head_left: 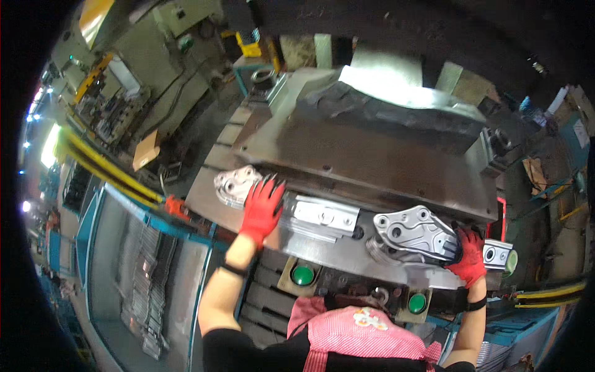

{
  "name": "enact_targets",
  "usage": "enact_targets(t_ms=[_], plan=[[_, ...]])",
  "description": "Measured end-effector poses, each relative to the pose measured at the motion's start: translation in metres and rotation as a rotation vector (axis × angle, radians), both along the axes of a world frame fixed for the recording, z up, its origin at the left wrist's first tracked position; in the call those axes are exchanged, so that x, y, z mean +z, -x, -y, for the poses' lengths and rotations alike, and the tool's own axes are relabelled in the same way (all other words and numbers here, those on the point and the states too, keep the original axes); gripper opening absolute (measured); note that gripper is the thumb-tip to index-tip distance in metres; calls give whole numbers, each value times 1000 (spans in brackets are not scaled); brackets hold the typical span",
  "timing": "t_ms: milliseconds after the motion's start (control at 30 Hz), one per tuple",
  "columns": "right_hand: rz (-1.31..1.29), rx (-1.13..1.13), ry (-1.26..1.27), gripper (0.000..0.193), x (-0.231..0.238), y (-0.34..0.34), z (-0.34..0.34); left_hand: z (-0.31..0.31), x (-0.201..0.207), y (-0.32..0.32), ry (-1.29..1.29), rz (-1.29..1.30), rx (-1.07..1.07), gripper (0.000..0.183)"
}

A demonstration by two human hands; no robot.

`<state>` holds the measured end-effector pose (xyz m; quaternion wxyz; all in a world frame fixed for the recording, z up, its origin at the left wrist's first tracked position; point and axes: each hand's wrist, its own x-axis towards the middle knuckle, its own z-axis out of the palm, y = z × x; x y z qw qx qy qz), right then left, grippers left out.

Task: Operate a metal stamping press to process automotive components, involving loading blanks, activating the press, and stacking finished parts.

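Observation:
My left hand (263,211), in a red glove with dark fingertips, is open with its fingers stretched out. It lies against the right side of a stamped metal bracket (230,185) at the left of the press bed. To its right lies a flat silver metal part (325,214) with a hole. My right hand (469,255), also red-gloved, closes on the right end of a larger stamped metal bracket (412,232) with several holes. Similar pieces lie beneath that bracket. Just beyond my right hand is another small silver part (497,254) with a round hole.
A heavy metal die block (372,167) fills the bed ahead. Two green push buttons (302,275) (417,303) face me at the front edge. A blue-framed bin (93,266) with stacked metal pieces stands at left; yellow rails (111,167) run beside it.

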<state>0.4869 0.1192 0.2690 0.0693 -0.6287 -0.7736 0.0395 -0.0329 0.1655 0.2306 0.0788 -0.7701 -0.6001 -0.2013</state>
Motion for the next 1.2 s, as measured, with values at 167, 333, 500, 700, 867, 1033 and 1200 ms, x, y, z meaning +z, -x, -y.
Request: enact_targets(t_ms=[167,333,500,700,867,1033,1200], plan=[[70,134,-423,93,71,89,-79,41,-19,-2,14,127,134,56],[198,157,-645,94,85,160,-199,31,-6,-22,-8,158,98,55],[365,161,-1065,95,35,185,-301,42,-19,-8,-9,133,203,55],[538,158,-576,75,22,224,-274,138,-63,27,139,166,472,54],[533,-56,20,77,79,215,-241,150,-72,4,317,264,487,47],[662,42,-395,108,31,178,-301,164,-111,-16,354,211,517,66],[236,53,-439,108,57,184,-232,187,-124,-32,604,301,637,65]])
